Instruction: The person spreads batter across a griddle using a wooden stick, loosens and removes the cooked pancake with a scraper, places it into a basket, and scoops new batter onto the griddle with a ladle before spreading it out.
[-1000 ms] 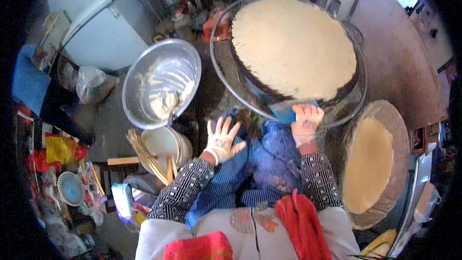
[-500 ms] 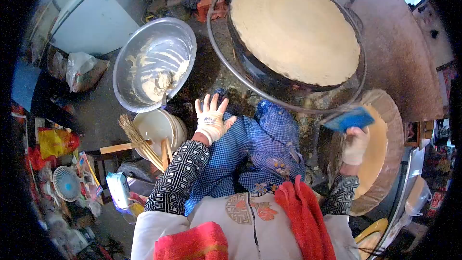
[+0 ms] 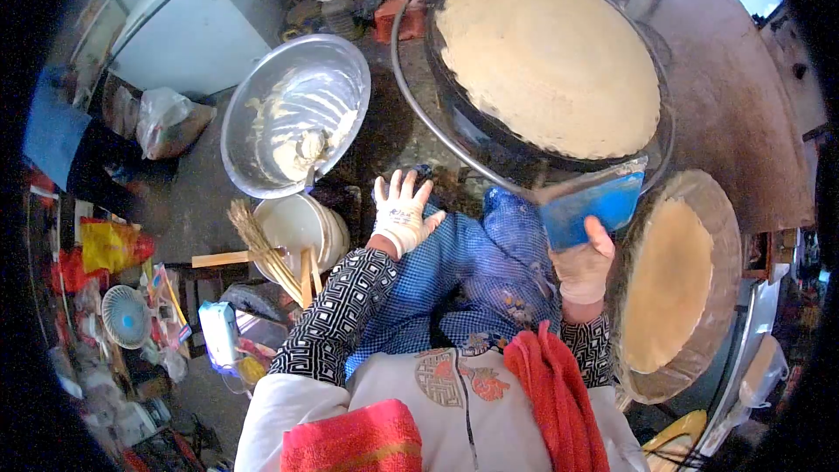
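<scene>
In a white glove, my left hand (image 3: 404,217) lies with fingers spread on my knee, over the blue checked trousers (image 3: 476,262). My right hand (image 3: 584,267), also gloved, grips a blue scraper (image 3: 596,208) with a paler far edge. The scraper is beside the near edge of a large round griddle; whether it touches the griddle I cannot tell. A wide pale sheet of batter (image 3: 551,61) covers the griddle top. To the right of that hand, a round, plastic-lined tray (image 3: 724,245) holds a tan round flatbread (image 3: 669,288).
A metal ring (image 3: 398,61) surrounds the griddle. On the left stands a metal basin (image 3: 240,153) with batter smears and a ladle (image 3: 310,153). Below it, a white bucket (image 3: 336,236) carries a straw brush (image 3: 253,240) and wooden sticks. Another person's dark-clothed legs (image 3: 100,170) show at far left.
My right hand has brought the scraper leftward from over the lined tray to the griddle's near edge. The left hand keeps its place on the knee, while the whole view has shifted slightly.
</scene>
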Tool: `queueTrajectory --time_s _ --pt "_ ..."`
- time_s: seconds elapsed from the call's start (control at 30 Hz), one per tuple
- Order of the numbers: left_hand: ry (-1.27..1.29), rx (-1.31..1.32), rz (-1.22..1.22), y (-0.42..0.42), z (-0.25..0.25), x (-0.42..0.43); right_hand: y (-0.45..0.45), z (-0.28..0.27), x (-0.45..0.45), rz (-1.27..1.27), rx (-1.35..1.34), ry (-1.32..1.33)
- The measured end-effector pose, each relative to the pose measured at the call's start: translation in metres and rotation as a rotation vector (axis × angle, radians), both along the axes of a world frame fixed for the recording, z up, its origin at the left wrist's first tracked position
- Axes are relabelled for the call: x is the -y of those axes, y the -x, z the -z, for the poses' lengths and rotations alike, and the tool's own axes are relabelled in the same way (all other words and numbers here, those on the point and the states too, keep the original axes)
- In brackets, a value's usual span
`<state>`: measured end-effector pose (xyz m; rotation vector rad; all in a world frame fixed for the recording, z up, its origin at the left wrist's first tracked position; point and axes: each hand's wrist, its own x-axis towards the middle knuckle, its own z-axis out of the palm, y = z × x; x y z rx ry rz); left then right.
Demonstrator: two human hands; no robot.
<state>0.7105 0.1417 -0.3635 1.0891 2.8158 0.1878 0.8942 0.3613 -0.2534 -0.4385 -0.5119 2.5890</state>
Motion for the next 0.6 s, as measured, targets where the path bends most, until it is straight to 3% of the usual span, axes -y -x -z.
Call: queueTrajectory --time_s 0.03,0.13,0.17,0.27,0.43,0.53,0.6 --pt "0.003 -0.015 0.0 0.0 0.002 0.0 0.0 0.002 -0.003 -0.082 0.003 0.006" --pt "-0.002 -0.018 -0.005 0.0 0.002 0.0 0.01 0.022 0.005 -0.019 0.199 -0.581" --pt "-0.005 -0.02 -0.006 -0.001 0.002 0.0 0.01 0.023 0.009 -0.029 0.382 -0.904" --pt "-0.034 -0.058 0.001 -0.001 0.01 0.002 0.037 0.037 -0.008 0.367 0.316 -2.193" --pt "-0.048 -0.071 -0.001 -0.002 0.015 0.006 0.067 0.059 -0.05 0.606 0.599 -2.363" --pt "-0.064 -0.063 -0.014 -0.002 0.011 0.008 0.077 0.081 -0.078 0.559 0.796 -2.378" --pt "-0.076 -0.06 -0.008 -0.001 0.011 0.008 0.087 0.083 -0.079 0.571 0.779 -2.412"
